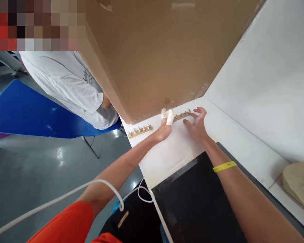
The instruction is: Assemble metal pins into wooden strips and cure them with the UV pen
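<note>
My left hand (164, 128), with white covers on two fingers, is at the left end of a narrow tan strip (181, 116) carrying several small metal pegs. The covered fingers hide that end and appear to grip it. At the strip's other end, my right hand (199, 126) has its fingers apart. Its thumb and index finger are close to the last peg; whether they touch it, I cannot tell. A second tan strip (140, 131) with several metal pegs lies left of my left hand, near the table's left edge.
A large brown cardboard panel (162, 60) stands behind the strips on the white table (172, 146). A black mat (192, 199) lies nearer me. Beige round object (297, 182) at right; white cable (66, 194) across my left arm. A person in white (66, 81) sits beyond the panel on a blue chair (32, 114).
</note>
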The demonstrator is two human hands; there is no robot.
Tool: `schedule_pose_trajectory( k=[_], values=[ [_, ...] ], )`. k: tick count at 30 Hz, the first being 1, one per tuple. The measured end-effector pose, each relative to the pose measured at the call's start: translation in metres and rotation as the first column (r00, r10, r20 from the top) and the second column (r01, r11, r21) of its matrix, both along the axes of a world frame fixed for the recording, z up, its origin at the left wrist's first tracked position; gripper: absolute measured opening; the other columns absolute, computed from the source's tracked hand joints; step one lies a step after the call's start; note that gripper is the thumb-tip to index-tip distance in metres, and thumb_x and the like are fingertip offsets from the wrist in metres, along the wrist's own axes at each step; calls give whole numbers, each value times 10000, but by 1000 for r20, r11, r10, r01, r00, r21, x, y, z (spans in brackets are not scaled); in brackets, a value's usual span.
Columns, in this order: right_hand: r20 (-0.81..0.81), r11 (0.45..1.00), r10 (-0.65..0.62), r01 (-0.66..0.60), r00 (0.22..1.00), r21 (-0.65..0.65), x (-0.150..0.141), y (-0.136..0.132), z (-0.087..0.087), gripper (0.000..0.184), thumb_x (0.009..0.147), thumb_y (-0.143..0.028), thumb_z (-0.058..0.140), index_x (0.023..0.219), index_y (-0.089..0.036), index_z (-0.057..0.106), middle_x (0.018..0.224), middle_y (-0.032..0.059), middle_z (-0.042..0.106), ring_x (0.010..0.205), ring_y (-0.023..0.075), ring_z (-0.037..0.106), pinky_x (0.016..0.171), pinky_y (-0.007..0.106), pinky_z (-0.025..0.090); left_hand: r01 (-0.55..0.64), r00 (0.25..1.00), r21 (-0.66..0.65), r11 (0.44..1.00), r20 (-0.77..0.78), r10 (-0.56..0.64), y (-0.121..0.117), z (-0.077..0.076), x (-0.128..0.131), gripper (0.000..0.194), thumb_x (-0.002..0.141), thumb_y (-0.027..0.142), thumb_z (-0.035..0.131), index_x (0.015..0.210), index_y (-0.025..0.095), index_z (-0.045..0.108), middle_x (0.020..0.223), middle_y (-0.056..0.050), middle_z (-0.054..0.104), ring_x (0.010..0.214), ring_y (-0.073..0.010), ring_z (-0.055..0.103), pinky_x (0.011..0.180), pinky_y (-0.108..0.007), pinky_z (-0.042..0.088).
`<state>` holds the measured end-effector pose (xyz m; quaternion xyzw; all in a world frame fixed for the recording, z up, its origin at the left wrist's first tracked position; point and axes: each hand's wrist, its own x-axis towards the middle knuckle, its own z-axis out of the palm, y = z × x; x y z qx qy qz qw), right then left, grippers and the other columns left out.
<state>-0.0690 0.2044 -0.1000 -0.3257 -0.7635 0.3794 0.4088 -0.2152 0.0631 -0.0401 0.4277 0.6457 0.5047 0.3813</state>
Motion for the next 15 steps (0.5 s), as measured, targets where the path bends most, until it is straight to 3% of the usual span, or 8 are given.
schedule_pose_trajectory(
  k=[4, 7, 9, 11, 13, 15],
  values=[
    [44, 1000, -17, 17, 999, 10, 6, 1, -6, 879, 709, -449, 740, 1404, -276, 230, 1472, 184, 326, 1350, 393, 516, 1107, 674, 448, 56, 998, -48, 997, 6, -56, -3, 0, 2, 643, 1084, 619, 267, 1671, 363, 207, 1796, 1, 18, 1632, -335, 199, 1338, -546, 10],
    [65, 999, -49, 48, 997, 20, 15, -5, -1, 853, 734, -459, 720, 1398, -291, 211, 1508, 191, 281, 1393, 413, 479, 1108, 706, 422, 136, 991, -5, 991, -20, -136, -27, 7, -1, 708, 1046, 629, 449, 1665, 368, 226, 1796, 8, 4, 1651, -306, 111, 1339, -517, -27],
    [73, 998, -56, 53, 996, 43, 21, -16, 8, 818, 770, -443, 689, 1404, -289, 195, 1521, 199, 263, 1394, 403, 488, 1108, 695, 426, 238, 971, 57, 970, -47, -235, -59, 13, -6, 824, 1000, 672, 536, 1676, 362, 182, 1795, -12, -35, 1652, -321, 60, 1340, -550, 33],
    [85, 996, -43, 36, 995, 78, 24, -34, 19, 777, 802, -412, 665, 1411, -273, 204, 1525, 213, 271, 1369, 383, 527, 1113, 667, 433, 279, 959, 85, 956, -65, -274, -100, 19, -14, 870, 965, 732, 554, 1673, 365, 204, 1794, -38, -27, 1632, -362, 163, 1327, -585, 162],
    [107, 993, -3, -10, 994, 120, 19, -57, 32, 702, 831, -377, 641, 1403, -259, 253, 1497, 208, 353, 1305, 354, 584, 1114, 637, 442, 160, 983, 147, 976, -113, -145, -143, 22, -26, 818, 962, 761, 523, 1644, 369, 301, 1792, -40, 58, 1588, -362, 312, 1297, -553, 316],
    [153, 983, 65, -89, 986, 159, 7, -81, 43, 632, 833, -346, 650, 1376, -259, 338, 1398, 163, 511, 1227, 340, 627, 1150, 646, 391, 48, 991, 178, 983, -134, -24, -180, 22, -40, 660, 1009, 735, 435, 1577, 400, 420, 1774, 1, 186, 1575, -318, 361, 1305, -521, 331]
  ],
)
